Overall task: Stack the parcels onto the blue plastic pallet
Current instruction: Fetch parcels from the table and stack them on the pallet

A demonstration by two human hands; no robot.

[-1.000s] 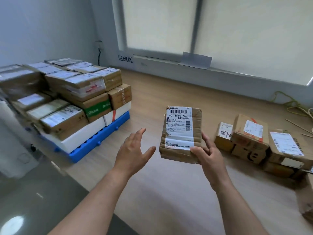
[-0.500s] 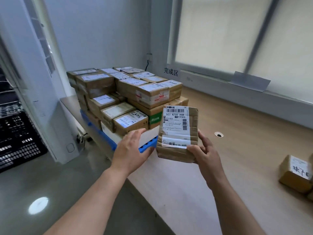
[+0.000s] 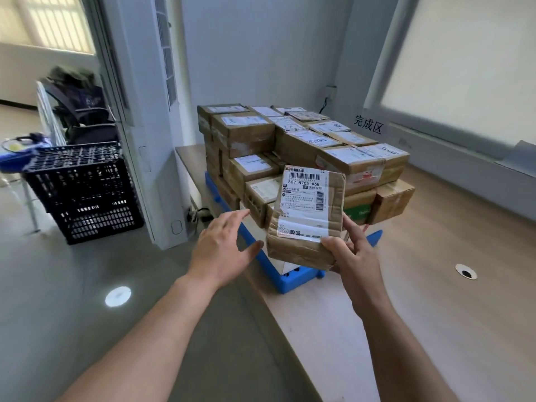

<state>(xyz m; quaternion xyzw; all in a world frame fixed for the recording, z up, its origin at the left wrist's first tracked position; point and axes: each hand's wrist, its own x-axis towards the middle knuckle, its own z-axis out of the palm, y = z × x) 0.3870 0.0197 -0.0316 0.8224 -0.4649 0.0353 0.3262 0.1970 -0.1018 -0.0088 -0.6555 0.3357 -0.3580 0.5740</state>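
the right hand (image 3: 352, 256) gripped the parcel (image 3: 307, 216) at its lower right corner, long axis upright, just before the near corner of the blue pallet (image 3: 293, 281). the left hand (image 3: 223, 250) hovered beside it, fingers spread, empty. beyond, stacked parcels (image 3: 304, 140) covered the pallet.

Soft, even daylight comes through the frosted window (image 3: 464, 68) on the right and a brighter window (image 3: 49, 21) at upper left, leaving only faint shadows. A round white reflection glares on the grey floor (image 3: 117, 296). The held parcel (image 3: 306, 216) reads sharp, while the black crate (image 3: 84, 192) is smeared and straight verticals bow toward the wide-angle edges
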